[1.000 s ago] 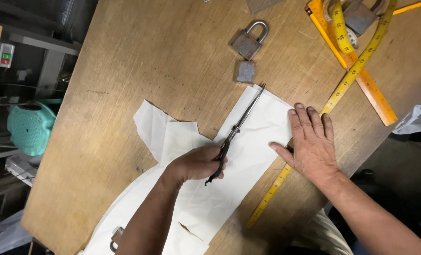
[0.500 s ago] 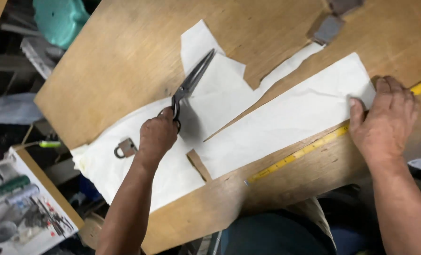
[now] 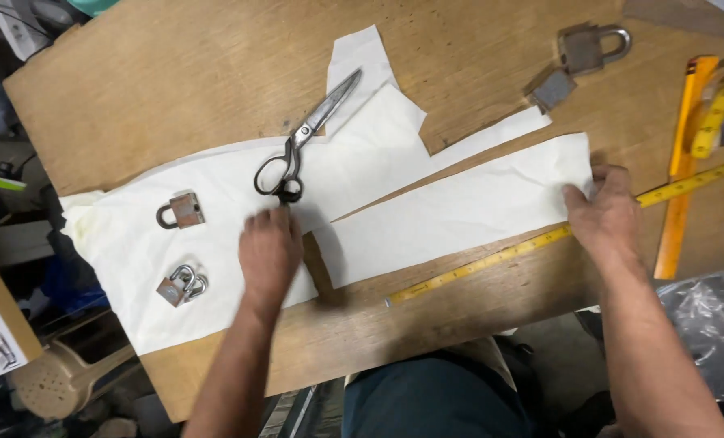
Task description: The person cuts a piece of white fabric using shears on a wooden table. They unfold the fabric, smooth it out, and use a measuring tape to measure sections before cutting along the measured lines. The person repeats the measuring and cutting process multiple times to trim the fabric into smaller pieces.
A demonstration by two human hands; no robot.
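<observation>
We see the cloth [image 3: 216, 235], thin and white, spread flat across the wooden bench [image 3: 175, 89] in a long band running from lower left toward upper right. It is creased and cut: a slit runs through it, and the right-hand strip [image 3: 459, 215] lies parted from the rest along a narrow wedge of bare wood. A ragged tab juts upward near the middle. The scissors [image 3: 305, 138], dark-handled with long steel blades, lie shut on the cloth, handles toward us, tips pointing up and right, just above our left hand [image 3: 269, 251]. Our right hand [image 3: 609, 215] presses the strip's far end.
</observation>
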